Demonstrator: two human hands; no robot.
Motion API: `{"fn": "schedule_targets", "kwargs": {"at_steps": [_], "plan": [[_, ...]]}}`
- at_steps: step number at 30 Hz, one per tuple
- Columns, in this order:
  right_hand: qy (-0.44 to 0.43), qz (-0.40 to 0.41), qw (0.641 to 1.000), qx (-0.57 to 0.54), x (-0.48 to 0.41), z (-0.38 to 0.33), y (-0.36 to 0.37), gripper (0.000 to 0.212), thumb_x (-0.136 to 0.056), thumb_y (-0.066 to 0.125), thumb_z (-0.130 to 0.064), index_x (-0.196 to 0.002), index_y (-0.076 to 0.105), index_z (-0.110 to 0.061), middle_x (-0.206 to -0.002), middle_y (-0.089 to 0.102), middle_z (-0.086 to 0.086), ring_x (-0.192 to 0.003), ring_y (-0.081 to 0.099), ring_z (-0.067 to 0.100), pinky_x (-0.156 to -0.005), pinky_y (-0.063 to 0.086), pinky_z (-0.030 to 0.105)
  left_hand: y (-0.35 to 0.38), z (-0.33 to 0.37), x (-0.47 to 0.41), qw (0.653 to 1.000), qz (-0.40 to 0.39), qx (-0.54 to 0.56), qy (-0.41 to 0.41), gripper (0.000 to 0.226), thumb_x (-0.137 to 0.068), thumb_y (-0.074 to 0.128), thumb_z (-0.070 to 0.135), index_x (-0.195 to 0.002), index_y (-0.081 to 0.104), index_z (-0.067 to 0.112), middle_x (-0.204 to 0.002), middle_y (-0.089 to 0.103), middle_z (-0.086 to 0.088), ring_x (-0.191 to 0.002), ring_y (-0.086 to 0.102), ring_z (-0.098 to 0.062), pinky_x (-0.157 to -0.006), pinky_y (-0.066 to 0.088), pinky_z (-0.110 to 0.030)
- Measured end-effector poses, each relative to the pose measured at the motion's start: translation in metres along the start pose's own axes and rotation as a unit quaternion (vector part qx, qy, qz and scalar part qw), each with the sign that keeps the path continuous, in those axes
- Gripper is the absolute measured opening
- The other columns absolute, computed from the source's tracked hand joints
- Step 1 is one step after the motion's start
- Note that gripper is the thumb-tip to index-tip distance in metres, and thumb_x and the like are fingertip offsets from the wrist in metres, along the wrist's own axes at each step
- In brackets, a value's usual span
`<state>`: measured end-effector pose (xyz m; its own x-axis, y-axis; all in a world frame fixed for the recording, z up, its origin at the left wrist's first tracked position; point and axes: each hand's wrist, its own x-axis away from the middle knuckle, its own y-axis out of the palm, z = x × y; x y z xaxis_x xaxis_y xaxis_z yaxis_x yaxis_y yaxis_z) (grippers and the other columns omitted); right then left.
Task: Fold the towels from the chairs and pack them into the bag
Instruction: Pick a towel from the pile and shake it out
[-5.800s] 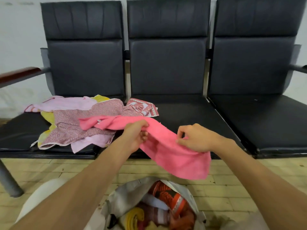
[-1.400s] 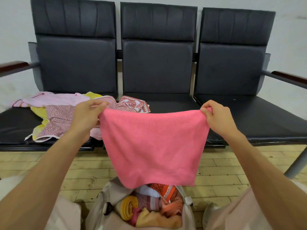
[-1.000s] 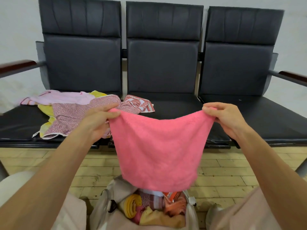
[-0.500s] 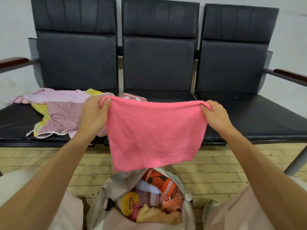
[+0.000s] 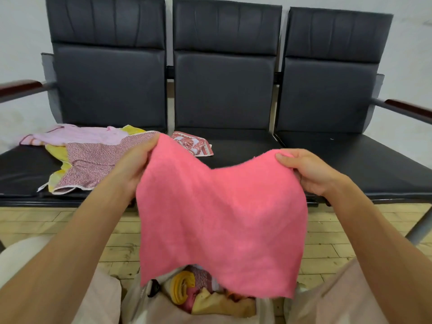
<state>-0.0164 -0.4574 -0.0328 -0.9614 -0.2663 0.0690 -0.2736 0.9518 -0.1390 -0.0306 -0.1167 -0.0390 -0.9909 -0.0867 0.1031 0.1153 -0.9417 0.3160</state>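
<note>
A pink towel (image 5: pixel 219 220) hangs in front of me, its top edge sagging in the middle. My left hand (image 5: pixel 133 164) grips its upper left corner and my right hand (image 5: pixel 311 171) grips its upper right corner. Below it, between my knees, an open light-coloured bag (image 5: pixel 145 305) holds several rolled and folded towels (image 5: pixel 184 286), partly hidden by the pink towel. More unfolded towels (image 5: pixel 88 155), pale pink, yellow and patterned, lie in a heap on the left chair seat. A red-patterned towel (image 5: pixel 194 143) lies at the left of the middle seat.
Three joined black chairs (image 5: pixel 224 90) stand against a white wall, with wooden armrests (image 5: pixel 21 86) at both ends. The right seat (image 5: pixel 350 160) is bare. The floor (image 5: pixel 327 232) is light wooden planks. A metal chair leg (image 5: pixel 420 228) slants at the right.
The towel's top edge was stretched taut half a second ago; now my hands are lower and the edge sags in the middle. The towel's hem now covers more of the bag.
</note>
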Motion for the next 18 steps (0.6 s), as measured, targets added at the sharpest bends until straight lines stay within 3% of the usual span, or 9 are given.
{"fn": "schedule_targets", "kwargs": {"at_steps": [2,3,5,7,11,15,18], "plan": [[-0.043,0.1,0.992,0.056,-0.002,-0.001,-0.005,0.025,-0.102,0.045,-0.017,-0.114,0.067,-0.013,-0.111,0.07,0.007,-0.103,0.065,0.023,-0.081,0.056,0.034,-0.008,0.002,-0.006,0.996,0.038,-0.052,0.061,0.023,-0.097,0.055,0.03,-0.083,0.068,0.018,-0.077,0.064,0.002,-0.068,0.06,-0.01,-0.071,0.049,-0.029],[-0.063,0.152,0.979,0.122,-0.004,-0.001,-0.007,0.024,-0.103,0.045,-0.018,-0.113,0.066,-0.014,-0.11,0.067,0.006,-0.103,0.062,0.023,-0.079,0.053,0.034,-0.011,0.002,-0.007,0.979,0.073,-0.144,0.124,0.023,-0.098,0.052,0.027,-0.086,0.068,0.015,-0.08,0.063,0.001,-0.072,0.058,-0.012,-0.07,0.047,-0.03],[-0.109,0.231,0.93,0.264,-0.006,0.0,-0.013,0.023,-0.103,0.043,-0.019,-0.112,0.063,-0.012,-0.107,0.063,0.002,-0.097,0.058,0.02,-0.073,0.044,0.03,-0.015,0.0,-0.008,0.884,0.146,-0.363,0.256,0.028,-0.099,0.05,0.023,-0.085,0.063,0.003,-0.078,0.06,-0.005,-0.074,0.052,-0.021,-0.065,0.038,-0.033],[-0.145,0.269,0.883,0.357,-0.007,0.001,-0.017,0.022,-0.103,0.044,-0.019,-0.112,0.062,-0.01,-0.102,0.061,0.001,-0.091,0.054,0.015,-0.072,0.037,0.026,-0.015,-0.002,-0.006,0.818,0.173,-0.45,0.314,0.031,-0.099,0.049,0.023,-0.086,0.062,-0.002,-0.079,0.06,-0.011,-0.076,0.051,-0.028,-0.064,0.031,-0.035],[-0.174,0.295,0.856,0.387,-0.007,0.006,-0.021,0.021,-0.103,0.044,-0.02,-0.105,0.062,-0.01,-0.093,0.063,0.003,-0.076,0.053,0.009,-0.062,0.034,0.012,-0.013,0.002,-0.004,0.781,0.205,-0.473,0.352,0.028,-0.099,0.05,0.024,-0.092,0.066,0.003,-0.082,0.061,-0.009,-0.078,0.05,-0.024,-0.064,0.024,-0.027],[-0.226,0.323,0.817,0.421,-0.005,0.006,-0.022,0.022,-0.1,0.051,-0.02,-0.104,0.07,-0.008,-0.091,0.07,0.005,-0.084,0.057,0.013,-0.072,0.034,0.018,-0.013,0.001,-0.001,0.771,0.206,-0.474,0.371,0.026,-0.098,0.051,0.023,-0.098,0.069,0.004,-0.08,0.058,0.0,-0.077,0.049,-0.016,-0.062,0.024,-0.019],[-0.232,0.356,0.796,0.43,-0.003,0.003,-0.022,0.024,-0.099,0.053,-0.023,-0.105,0.071,-0.009,-0.089,0.068,0.004,-0.082,0.054,0.012,-0.074,0.029,0.017,-0.017,0.002,-0.003,0.762,0.197,-0.488,0.377,0.027,-0.097,0.054,0.027,-0.097,0.07,0.006,-0.078,0.062,-0.003,-0.075,0.054,-0.022,-0.067,0.031,-0.026]]}}
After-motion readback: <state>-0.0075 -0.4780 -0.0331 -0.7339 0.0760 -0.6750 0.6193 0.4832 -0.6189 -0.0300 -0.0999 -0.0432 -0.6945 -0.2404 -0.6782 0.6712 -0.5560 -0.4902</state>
